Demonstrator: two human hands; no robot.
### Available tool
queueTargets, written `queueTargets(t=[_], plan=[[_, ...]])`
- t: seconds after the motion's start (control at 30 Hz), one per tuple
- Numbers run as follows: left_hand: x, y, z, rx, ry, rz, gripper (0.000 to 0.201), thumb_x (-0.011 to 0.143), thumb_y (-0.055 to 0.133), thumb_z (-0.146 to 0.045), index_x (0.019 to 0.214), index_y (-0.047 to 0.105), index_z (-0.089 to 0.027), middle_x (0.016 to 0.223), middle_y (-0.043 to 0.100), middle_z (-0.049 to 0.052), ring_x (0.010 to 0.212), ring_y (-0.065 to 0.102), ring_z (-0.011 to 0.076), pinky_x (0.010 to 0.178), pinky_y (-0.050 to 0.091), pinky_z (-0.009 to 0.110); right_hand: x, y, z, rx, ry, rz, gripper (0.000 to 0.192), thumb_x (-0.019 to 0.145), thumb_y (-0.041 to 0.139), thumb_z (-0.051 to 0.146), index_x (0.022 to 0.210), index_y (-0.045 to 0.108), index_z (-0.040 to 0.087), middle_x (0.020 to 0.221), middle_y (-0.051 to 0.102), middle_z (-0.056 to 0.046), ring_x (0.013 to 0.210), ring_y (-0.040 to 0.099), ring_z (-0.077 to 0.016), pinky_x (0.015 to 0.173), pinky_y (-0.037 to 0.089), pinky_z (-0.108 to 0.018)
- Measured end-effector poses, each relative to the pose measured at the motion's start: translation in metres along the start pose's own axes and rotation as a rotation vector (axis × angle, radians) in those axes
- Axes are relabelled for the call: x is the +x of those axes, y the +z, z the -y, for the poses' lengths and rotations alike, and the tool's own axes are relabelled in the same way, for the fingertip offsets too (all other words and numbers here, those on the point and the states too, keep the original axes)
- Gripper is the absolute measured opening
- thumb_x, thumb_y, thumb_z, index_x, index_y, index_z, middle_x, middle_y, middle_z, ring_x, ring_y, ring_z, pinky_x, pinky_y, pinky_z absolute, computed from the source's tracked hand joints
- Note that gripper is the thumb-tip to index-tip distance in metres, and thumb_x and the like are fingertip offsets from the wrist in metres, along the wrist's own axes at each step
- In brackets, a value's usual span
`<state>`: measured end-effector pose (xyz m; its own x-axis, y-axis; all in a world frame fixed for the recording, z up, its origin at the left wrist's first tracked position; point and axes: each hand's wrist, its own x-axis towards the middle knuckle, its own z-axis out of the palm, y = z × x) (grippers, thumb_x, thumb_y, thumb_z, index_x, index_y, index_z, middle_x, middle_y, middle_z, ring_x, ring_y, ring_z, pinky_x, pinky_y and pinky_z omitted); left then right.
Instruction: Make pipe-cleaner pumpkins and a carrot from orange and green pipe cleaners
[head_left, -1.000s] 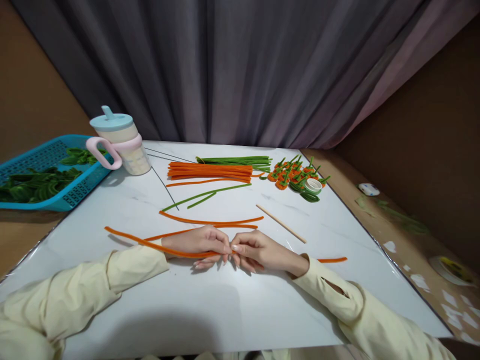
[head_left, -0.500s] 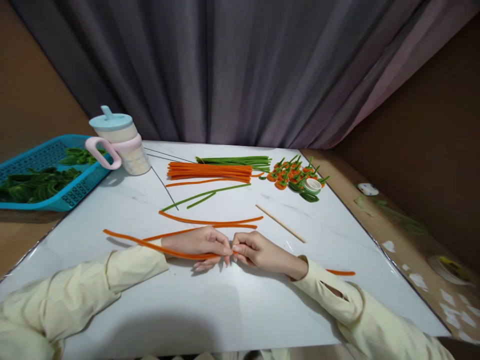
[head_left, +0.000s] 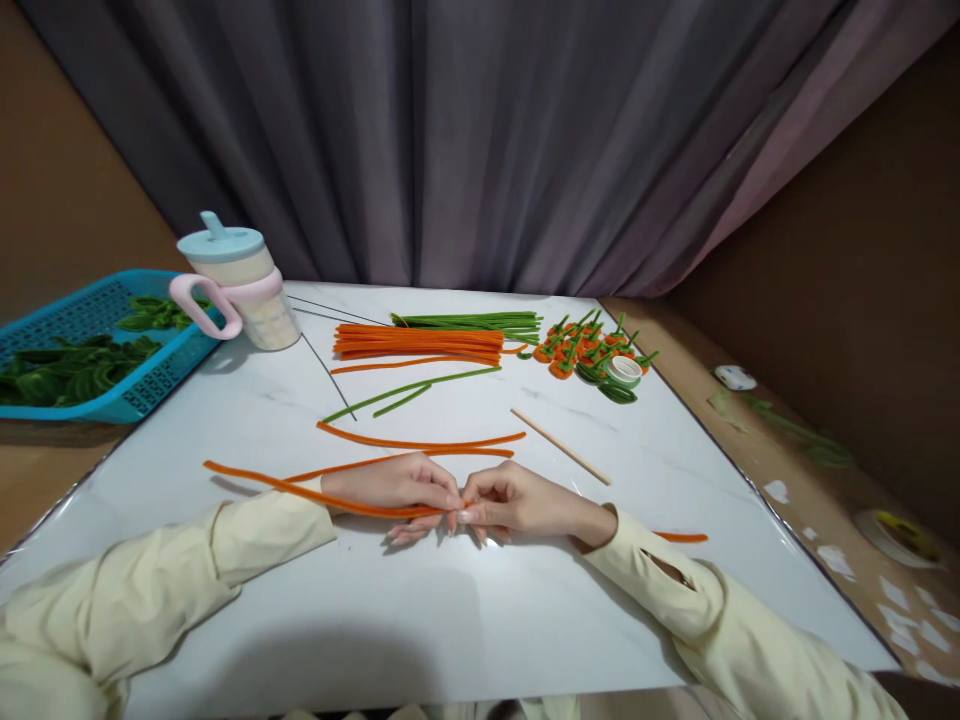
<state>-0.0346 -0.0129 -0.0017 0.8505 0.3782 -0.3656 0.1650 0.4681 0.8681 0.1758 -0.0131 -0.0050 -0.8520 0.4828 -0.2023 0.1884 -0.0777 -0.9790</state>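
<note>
Between my fingers runs an orange pipe cleaner (head_left: 322,497), its long free end reaching left over my sleeve. My left hand (head_left: 409,490) pinches it near its right end, thumb on top. Close against it, my right hand (head_left: 506,500) also pinches the pipe cleaner, with thumb and fingertips together; the tip there is mostly hidden. Just behind the hands lie two more orange pipe cleaners (head_left: 427,443) on the white table. Another orange piece (head_left: 681,538) shows past my right sleeve.
Farther back are an orange bundle (head_left: 420,342), a green bundle (head_left: 472,321), and finished orange-and-green pieces (head_left: 574,345) beside a white ring (head_left: 625,369). A wooden stick (head_left: 560,446) lies right of centre. At left stand a lidded cup (head_left: 262,300) and a blue basket (head_left: 127,405).
My right thumb and fingers have shifted slightly left, closer to my left fingertips, and the thumb now lies straighter. My left hand has barely moved.
</note>
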Motion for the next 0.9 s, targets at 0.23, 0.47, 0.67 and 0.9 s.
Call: queueTargets(t=[0.23, 0.47, 0.67, 0.9], plan=[[-0.0004, -0.0004, 0.001, 0.064, -0.008, -0.017, 0.026, 0.087, 0.056, -0.035, 0.071, 0.056, -0.014, 0.043, 0.047, -0.006, 0.034, 0.045, 0.008, 0.032, 0.031, 0.017, -0.0013, 0.0022, -0.0035, 0.04, 0.014, -0.044, 0.032, 0.08, 0.064, 0.042, 0.069, 0.057, 0.013, 0.058, 0.059, 0.001, 0.039, 0.043, -0.0037, 0.037, 0.03, -0.015], [-0.0014, 0.0008, 0.0, 0.08, -0.005, -0.036, 0.027, 0.086, 0.057, -0.037, 0.071, 0.055, -0.014, 0.046, 0.046, -0.006, 0.035, 0.045, 0.0078, 0.033, 0.033, 0.017, -0.0001, 0.0048, -0.0054, -0.145, -0.087, -0.126, 0.036, 0.085, 0.057, 0.043, 0.066, 0.057, 0.013, 0.051, 0.054, 0.003, 0.041, 0.039, -0.0046, 0.042, 0.03, -0.017], [-0.0006, 0.0023, -0.001, 0.067, -0.009, -0.031, 0.029, 0.084, 0.059, -0.041, 0.073, 0.055, -0.014, 0.042, 0.047, -0.006, 0.033, 0.043, 0.0077, 0.033, 0.033, 0.017, 0.0012, 0.0065, -0.0004, -0.35, -0.164, -0.158, 0.04, 0.079, 0.062, 0.051, 0.077, 0.067, 0.011, 0.057, 0.055, 0.003, 0.051, 0.039, -0.0064, 0.049, 0.033, -0.018], [-0.0017, 0.0069, -0.0033, 0.141, -0.02, -0.043, 0.03, 0.086, 0.056, -0.041, 0.071, 0.054, -0.015, 0.041, 0.047, -0.006, 0.032, 0.042, 0.0076, 0.033, 0.033, 0.017, 0.0006, 0.0067, -0.0056, -0.431, -0.217, -0.157, 0.05, 0.086, 0.051, 0.054, 0.066, 0.067, 0.011, 0.048, 0.047, 0.003, 0.046, 0.035, -0.006, 0.046, 0.029, -0.019]])
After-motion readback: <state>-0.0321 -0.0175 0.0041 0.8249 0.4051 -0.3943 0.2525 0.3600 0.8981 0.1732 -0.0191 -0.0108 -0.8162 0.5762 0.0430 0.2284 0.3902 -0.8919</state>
